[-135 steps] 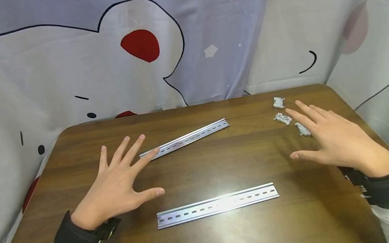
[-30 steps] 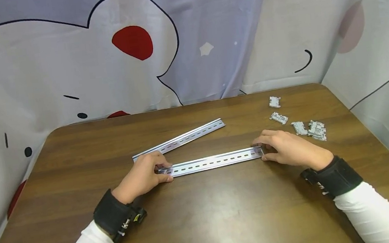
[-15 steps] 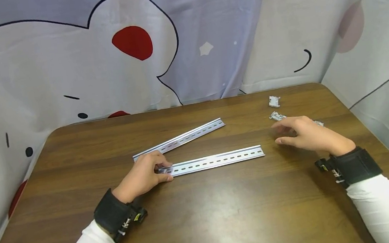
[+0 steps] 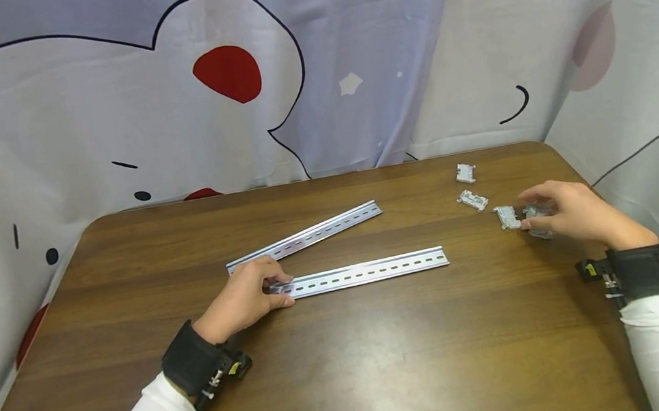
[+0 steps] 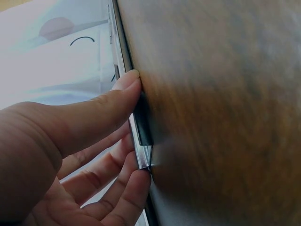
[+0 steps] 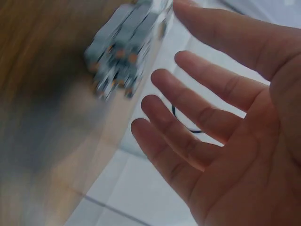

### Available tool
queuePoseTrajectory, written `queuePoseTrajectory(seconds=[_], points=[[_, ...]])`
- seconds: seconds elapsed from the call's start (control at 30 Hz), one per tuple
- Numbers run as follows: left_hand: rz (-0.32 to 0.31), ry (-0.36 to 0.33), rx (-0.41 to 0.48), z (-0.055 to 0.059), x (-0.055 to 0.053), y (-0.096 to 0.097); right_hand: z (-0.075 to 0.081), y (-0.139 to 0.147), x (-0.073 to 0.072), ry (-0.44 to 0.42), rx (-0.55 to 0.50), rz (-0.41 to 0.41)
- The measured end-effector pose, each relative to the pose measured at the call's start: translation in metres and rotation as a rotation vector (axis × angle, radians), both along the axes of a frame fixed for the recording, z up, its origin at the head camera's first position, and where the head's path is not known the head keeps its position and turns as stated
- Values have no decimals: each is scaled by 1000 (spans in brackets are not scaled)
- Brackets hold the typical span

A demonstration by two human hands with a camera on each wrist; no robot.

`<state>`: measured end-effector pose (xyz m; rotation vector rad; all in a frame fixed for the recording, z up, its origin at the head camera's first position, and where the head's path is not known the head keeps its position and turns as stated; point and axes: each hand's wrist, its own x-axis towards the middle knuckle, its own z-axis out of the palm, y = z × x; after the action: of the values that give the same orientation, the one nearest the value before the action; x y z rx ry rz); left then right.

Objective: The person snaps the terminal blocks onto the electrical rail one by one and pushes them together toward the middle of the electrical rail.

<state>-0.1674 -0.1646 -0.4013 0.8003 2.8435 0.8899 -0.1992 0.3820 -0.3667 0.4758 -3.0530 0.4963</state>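
My left hand (image 4: 244,295) holds the left end of the nearer slotted metal DIN rail (image 4: 368,272), which lies on the table. In the left wrist view the thumb is on one long edge of the rail (image 5: 142,153) and the fingers are on the other side. My right hand (image 4: 580,212) hovers at a grey terminal block (image 4: 535,211), partly covering it in the head view. The right wrist view shows the fingers spread and relaxed with nothing between them, the grey terminal blocks (image 6: 124,44) just past the fingertips. Left of this hand lies another terminal block (image 4: 507,217).
A second DIN rail (image 4: 308,234) lies slanted behind the held one, its left end close to my left hand. Two more terminal blocks, a nearer one (image 4: 473,200) and a farther one (image 4: 465,173), lie toward the back right of the wooden table (image 4: 351,381). A printed curtain (image 4: 346,39) hangs behind.
The nearer rail was pushed away from the body, with both hands on its ends a second ago. My right hand then let go and moved right to the terminal blocks; the left stayed.
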Motion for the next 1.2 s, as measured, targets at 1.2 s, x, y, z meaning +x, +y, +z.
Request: queuePoseTrajectory(seconds=[1.2], points=[[7, -18, 9, 0, 2, 0, 1, 15, -1, 65, -46, -79]])
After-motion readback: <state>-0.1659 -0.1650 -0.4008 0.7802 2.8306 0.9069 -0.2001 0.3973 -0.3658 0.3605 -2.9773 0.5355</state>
